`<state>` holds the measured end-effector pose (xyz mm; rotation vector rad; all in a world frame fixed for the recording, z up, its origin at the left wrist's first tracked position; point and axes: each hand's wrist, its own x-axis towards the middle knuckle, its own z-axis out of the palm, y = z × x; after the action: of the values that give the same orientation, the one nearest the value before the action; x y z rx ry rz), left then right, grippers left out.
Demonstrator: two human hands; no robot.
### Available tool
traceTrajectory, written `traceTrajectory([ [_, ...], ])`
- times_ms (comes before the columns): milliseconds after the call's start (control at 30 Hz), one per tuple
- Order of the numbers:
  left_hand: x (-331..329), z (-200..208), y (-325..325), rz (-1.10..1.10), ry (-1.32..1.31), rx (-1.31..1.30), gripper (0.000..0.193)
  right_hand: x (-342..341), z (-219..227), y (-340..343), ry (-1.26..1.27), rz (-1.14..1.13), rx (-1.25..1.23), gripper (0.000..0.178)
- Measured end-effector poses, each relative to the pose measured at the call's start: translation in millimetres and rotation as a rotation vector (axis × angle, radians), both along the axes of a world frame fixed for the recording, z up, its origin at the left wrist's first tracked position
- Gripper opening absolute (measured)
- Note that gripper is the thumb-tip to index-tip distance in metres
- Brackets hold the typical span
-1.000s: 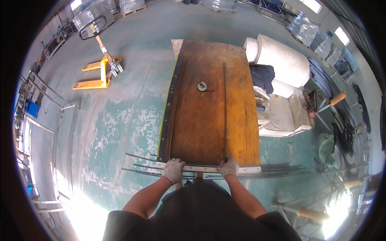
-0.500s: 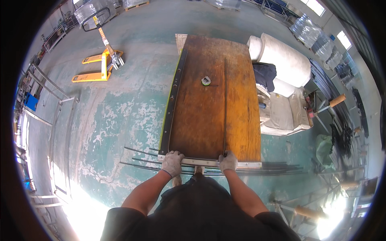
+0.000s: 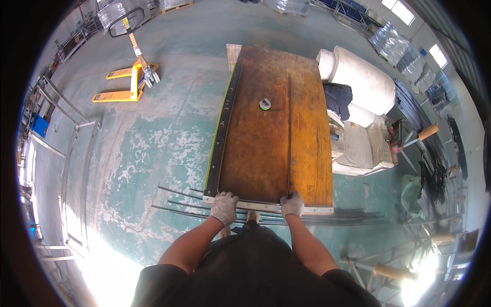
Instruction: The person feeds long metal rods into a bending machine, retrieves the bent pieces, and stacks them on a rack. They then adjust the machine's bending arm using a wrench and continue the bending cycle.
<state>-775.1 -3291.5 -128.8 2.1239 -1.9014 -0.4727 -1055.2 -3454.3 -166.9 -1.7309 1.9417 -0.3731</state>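
Note:
A thin dark rod bent into a long U lies on a worn brown wooden tabletop. Its cross part runs along the table's near edge. My left hand, in a pale work glove, is closed at the rod's near left corner, on the pale metal edge strip. At the near right corner my gloved right hand has its fingers curled round the rod. Both palms are turned away from view. A black bar with holes and a yellow-green outer edge lines the table's left side. A tape measure rests on the board.
Several long dark rods lie on the floor beneath the near edge. A yellow pallet jack stands far left. Right of the table are large white fabric rolls and a dark cloth. Metal racks stand at left.
The view has shifted slightly, so table and hands sit a little further right. Both hands stay at the rod's near corners; the rod keeps its place on the board.

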Motion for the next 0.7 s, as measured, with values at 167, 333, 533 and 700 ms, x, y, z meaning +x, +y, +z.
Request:
traceTrajectory([
  [167, 2, 0, -1, 0.006, 0.024, 0.009, 0.026, -2, 1, 1, -0.009, 0.009, 0.014, 0.036],
  [333, -1, 3, -2, 0.035, 0.024, 0.043, 0.028, 7, 8, -10, 0.065, -0.027, 0.078, 0.036],
  [533, -26, 53, -21, 0.139, 0.256, -0.038, 0.032, 20, 106, -5, -0.399, 0.127, 0.166, 0.033],
  [700, -49, 140, -48, 0.13, 0.743, -0.109, 0.025, 57, 165, 28, -1.122, 0.224, 0.154, 0.05],
])
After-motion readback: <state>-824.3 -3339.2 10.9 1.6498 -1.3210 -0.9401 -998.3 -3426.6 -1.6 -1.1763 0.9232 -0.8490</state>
